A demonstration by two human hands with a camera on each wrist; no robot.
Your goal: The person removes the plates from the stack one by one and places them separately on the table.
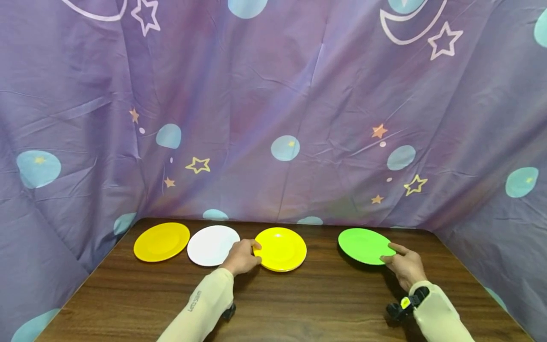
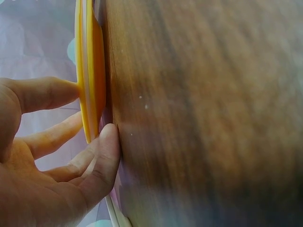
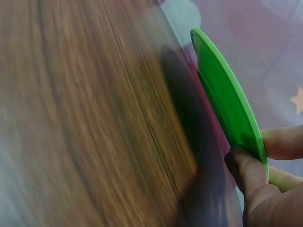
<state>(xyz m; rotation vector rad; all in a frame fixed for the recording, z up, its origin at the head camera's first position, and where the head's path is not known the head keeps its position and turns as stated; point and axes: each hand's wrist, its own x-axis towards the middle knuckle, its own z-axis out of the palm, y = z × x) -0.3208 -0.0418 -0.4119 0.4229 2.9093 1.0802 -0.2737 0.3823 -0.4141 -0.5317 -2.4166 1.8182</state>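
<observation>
My left hand (image 1: 241, 256) grips the left edge of a round yellow plate (image 1: 283, 249). The left wrist view shows this as a stack: a pale plate edge (image 2: 85, 56) lies between two yellow ones. Thumb and fingers sit at the stack's rim, close to the tabletop. On the right side, my right hand (image 1: 405, 267) pinches the near-right rim of a green plate (image 1: 363, 245). Seen from the right wrist, the green plate (image 3: 229, 101) is tilted and held off the wood, with its shadow below.
A white plate (image 1: 209, 247) lies left of the stack, partly behind my left hand. Farther left is an orange-yellow plate (image 1: 160, 243). The brown wooden table (image 1: 299, 304) ends at a purple curtain (image 1: 256, 95) with stars and moons.
</observation>
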